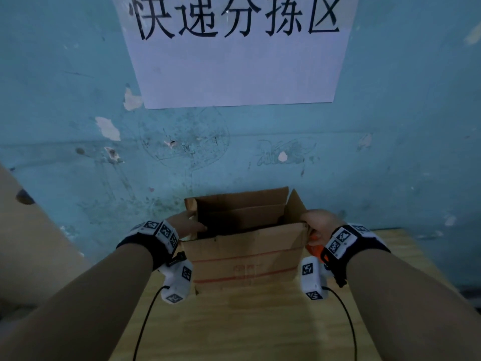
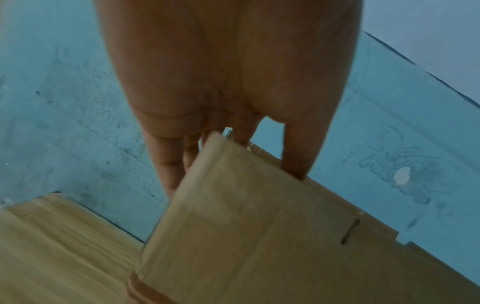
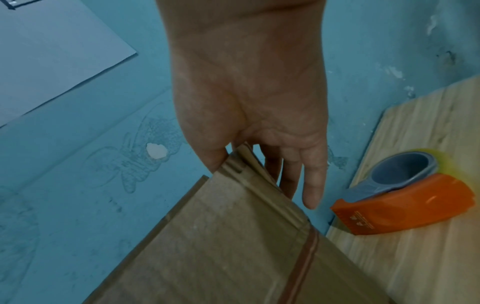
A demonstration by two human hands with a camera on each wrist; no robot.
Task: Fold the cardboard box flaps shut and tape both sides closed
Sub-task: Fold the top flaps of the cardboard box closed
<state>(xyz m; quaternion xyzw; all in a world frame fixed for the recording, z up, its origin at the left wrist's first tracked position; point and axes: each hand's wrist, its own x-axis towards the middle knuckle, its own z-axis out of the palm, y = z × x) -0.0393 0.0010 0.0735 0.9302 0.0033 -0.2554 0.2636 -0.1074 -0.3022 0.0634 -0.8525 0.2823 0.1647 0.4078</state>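
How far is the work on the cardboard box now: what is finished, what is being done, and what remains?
Finished: nothing visible; the cardboard box stands open on the wooden table, flaps up, no tape seen. In hand: the left hand grips the left side flap and the right hand the right one. Left: folding all flaps shut and taping both sides; the tape dispenser lies unused beside the box.

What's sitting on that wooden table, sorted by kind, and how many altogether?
Cardboard box: 1
Orange tape dispenser: 1
Total on the table: 2
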